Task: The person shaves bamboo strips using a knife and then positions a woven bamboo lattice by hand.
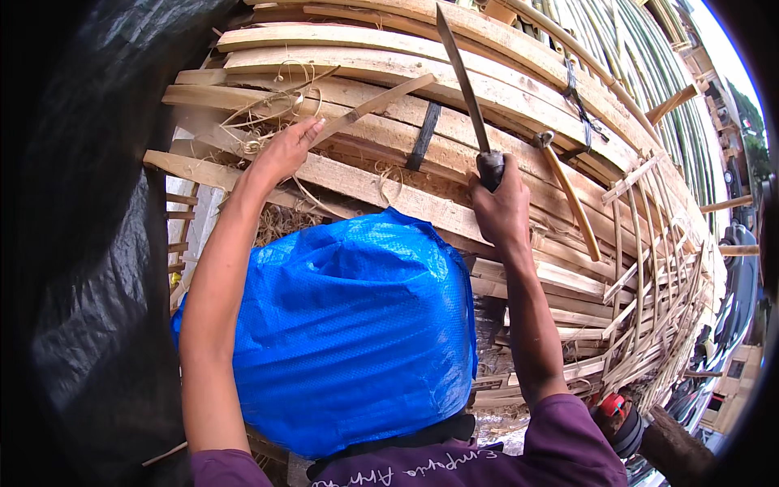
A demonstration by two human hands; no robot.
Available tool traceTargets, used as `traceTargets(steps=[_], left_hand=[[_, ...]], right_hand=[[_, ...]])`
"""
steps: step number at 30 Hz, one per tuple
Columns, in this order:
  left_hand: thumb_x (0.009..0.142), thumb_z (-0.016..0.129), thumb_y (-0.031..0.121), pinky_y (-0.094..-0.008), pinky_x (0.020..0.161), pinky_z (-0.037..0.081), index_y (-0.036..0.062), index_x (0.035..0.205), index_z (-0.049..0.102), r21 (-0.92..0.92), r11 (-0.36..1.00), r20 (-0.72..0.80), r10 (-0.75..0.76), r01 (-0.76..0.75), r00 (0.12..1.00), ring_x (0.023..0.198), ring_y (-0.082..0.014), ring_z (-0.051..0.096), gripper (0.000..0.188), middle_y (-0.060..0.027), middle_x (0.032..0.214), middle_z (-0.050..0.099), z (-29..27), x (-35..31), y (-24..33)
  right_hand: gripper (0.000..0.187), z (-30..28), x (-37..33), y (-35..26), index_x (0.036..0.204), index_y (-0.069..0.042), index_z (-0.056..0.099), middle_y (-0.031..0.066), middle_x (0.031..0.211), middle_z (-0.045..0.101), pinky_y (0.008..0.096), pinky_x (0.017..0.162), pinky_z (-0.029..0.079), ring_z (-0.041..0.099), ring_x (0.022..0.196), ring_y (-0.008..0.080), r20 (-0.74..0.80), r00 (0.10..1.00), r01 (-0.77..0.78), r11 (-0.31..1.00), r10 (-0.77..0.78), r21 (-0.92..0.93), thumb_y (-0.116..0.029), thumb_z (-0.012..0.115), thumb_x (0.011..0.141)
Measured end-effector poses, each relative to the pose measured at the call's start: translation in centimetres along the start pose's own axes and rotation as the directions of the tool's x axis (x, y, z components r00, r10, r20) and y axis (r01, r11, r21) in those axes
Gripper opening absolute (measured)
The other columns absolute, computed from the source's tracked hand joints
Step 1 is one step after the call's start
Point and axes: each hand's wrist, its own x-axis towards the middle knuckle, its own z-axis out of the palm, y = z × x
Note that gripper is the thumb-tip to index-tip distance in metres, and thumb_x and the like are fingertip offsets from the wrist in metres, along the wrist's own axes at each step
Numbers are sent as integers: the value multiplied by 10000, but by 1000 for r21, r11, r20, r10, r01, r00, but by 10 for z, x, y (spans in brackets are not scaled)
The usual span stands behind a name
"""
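Note:
My left hand [286, 149] is closed on the near end of a flat bamboo strip [389, 97], which slants up and away to the right. In my right hand [501, 201] is the dark handle of a machete [464, 75], its long blade pointing up and slightly left. Strip and blade are apart. Thin curled shavings [264, 122] lie on the planks around my left hand. A blue tarp [349, 325] covers my lap between my forearms.
Stacked wooden planks [341, 61] fill the space ahead. A wooden-handled hammer [573, 199] rests on them, right of my right hand. Thin slats [641, 325] are piled at the right, with long bamboo poles [617, 49] beyond. Dark plastic sheeting [105, 243] hangs at the left.

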Motion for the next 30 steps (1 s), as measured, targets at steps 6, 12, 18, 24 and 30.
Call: traceTargets(steps=[6, 12, 18, 24, 30], left_hand=[[1006, 379, 496, -426, 931, 459, 15, 1239, 569, -45, 999, -92, 22, -26, 996, 1105, -429, 578, 567, -290, 1134, 617, 7, -1, 1], [983, 408, 561, -306, 531, 413, 41, 1232, 579, -114, 984, -64, 130, -137, 989, 535, -122, 439, 602, -7, 575, 429, 8, 15, -17], [993, 420, 529, -263, 444, 337, 71, 1222, 596, -178, 983, 68, -25, 37, 997, 498, -73, 404, 541, 47, 570, 378, -10, 20, -29], [974, 418, 577, -231, 433, 321, 81, 1014, 624, -227, 973, 124, -16, 44, 992, 490, -52, 402, 538, 78, 580, 352, -11, 25, -19], [942, 415, 644, -226, 403, 295, 113, 835, 562, -213, 967, 186, -98, 137, 978, 444, -50, 363, 561, 68, 547, 377, -23, 18, -18]], right_hand=[[265, 1, -6, 3, 981, -9, 440, 252, 727, 610, 459, 619, 472, 620, 679, 417, -34, 999, -15, 997, 17, 74, -100, 646, 841], [337, 4, -4, -3, 1068, 14, 495, 295, 796, 641, 503, 699, 486, 635, 782, 489, 39, 993, -113, 994, 113, -4, -163, 669, 841], [276, -1, -4, -33, 977, -9, 464, 232, 746, 642, 440, 604, 484, 662, 688, 384, -87, 996, 0, 991, 11, 132, -144, 669, 851], [300, 21, 1, 15, 1031, 8, 475, 311, 836, 638, 514, 664, 472, 619, 802, 499, 26, 1000, -13, 999, 14, -39, -127, 660, 838], [289, -4, 2, -31, 968, 1, 476, 182, 686, 615, 365, 552, 455, 606, 586, 265, -87, 996, 37, 992, -26, 124, -171, 687, 872]])
